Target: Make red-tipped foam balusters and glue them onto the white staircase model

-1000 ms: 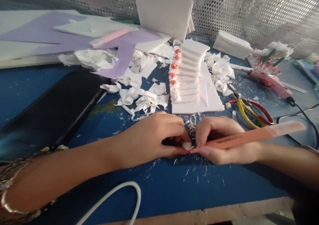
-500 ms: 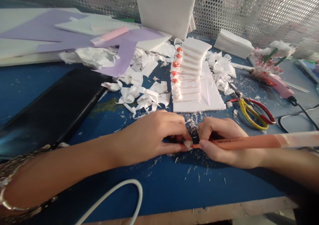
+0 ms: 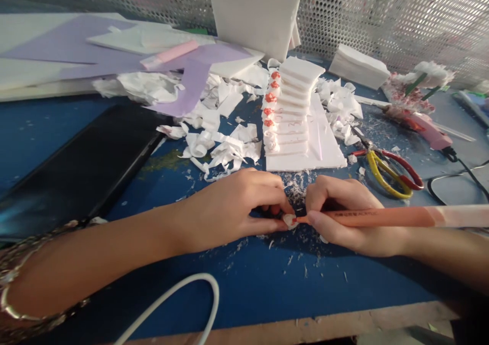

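Observation:
Between thumb and fingertips, my left hand pinches a small whitish piece with a red mark on it. My right hand is closed around an orange marker, whose tip touches that piece. Just beyond my hands lies a white foam board. On it several white foam strips are stacked in a stepped row. Small white lumps line their left ends, most of them coloured red-orange.
White paper scraps lie around the board. A black phone-like slab is at left, a white cable in front. Scissors with red and yellow handles and a pink glue gun are at right. A perforated metal panel stands behind.
The marker's tip has moved slightly left and up, further onto the whitish piece, and the right hand has shifted a little with it. The left hand keeps its pinch.

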`<state>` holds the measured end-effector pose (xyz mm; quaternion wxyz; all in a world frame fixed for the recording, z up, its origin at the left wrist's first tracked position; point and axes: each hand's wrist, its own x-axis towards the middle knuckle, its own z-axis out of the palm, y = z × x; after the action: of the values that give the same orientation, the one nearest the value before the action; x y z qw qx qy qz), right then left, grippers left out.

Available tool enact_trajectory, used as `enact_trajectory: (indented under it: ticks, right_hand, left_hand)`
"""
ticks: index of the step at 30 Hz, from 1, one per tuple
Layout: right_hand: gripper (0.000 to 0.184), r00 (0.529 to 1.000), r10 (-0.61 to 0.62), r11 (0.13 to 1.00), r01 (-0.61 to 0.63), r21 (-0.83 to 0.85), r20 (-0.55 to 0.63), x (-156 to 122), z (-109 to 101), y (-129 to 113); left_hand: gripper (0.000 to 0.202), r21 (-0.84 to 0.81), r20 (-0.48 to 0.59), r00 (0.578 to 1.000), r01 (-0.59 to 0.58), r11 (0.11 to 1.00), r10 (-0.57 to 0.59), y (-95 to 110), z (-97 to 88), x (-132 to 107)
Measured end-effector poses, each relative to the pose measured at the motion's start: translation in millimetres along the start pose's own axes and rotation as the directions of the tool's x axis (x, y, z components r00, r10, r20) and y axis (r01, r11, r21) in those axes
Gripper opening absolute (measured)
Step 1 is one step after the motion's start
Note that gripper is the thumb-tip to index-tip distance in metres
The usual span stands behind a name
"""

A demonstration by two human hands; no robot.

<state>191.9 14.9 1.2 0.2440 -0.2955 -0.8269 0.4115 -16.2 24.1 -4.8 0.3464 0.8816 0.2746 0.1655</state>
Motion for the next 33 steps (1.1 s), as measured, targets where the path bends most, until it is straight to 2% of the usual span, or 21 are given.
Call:
enact_trajectory:
  ticks: [10,22,33]
  right_hand:
    - [0.014,0.999,0.03,0.998,-0.031,0.057,0.023,0.0,-0.3,3.4]
    - [0.015,0.998,0.055,0.992,-0.053,0.112,-0.007,1.0,1.2,1.4]
    - [0.015,0.997,0.072,0.99,-0.068,0.125,-0.024,0.5,0.6,2.7]
  left_hand:
    - [0.006,-0.008,-0.029,0.999,0.024,1.0,-0.024,2.2,0.6,-0.4]
    - [0.007,0.012,-0.072,0.995,0.069,0.998,-0.068,6.1,2.3,-0.2]
    - [0.008,-0.007,-0.052,0.998,0.037,0.999,-0.037,3.9,2.6,0.1]
